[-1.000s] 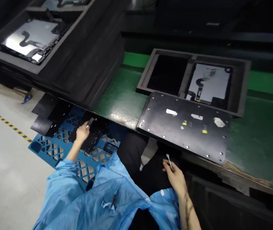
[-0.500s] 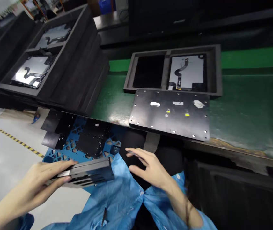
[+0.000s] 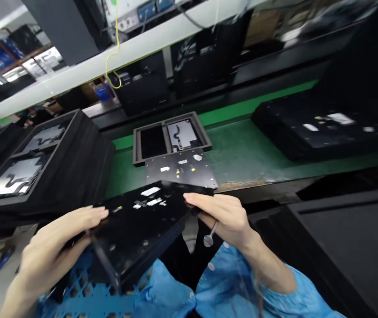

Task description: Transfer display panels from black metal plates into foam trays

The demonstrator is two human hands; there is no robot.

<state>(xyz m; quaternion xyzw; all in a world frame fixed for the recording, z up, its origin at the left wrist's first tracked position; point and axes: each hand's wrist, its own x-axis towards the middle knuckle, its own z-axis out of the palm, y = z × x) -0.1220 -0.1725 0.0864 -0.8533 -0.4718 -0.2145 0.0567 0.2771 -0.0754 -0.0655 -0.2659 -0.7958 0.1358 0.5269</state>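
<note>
A thick, glossy black panel (image 3: pixel 139 225) with white labels and a small yellow mark is held up in front of my body, its near corner tilted down. My left hand (image 3: pixel 56 243) grips the left edge, fingers on top and thumb below. At the far right corner, my right hand (image 3: pixel 225 216) is closed on the same panel. A small metal tool with a flat rounded end (image 3: pixel 208 240) pokes out from under the right fingers. Just beyond, partly covered, lies a dark plate (image 3: pixel 182 165) with holes around its edge and white and yellow stickers.
A grey foam tray (image 3: pixel 137 150) on the green bench (image 3: pixel 235 145) holds two flat screen-like parts. Stacked foam trays (image 3: pixel 83 150) rise at left. Another labelled black panel (image 3: pixel 321 128) sits at right, above a dark foam block (image 3: pixel 351 229). A blue lattice crate (image 3: pixel 92 304) is below.
The black panel has come from the lower left to the middle and turned its labelled face up. My right hand has taken hold of it. The camera view has swung up and right.
</note>
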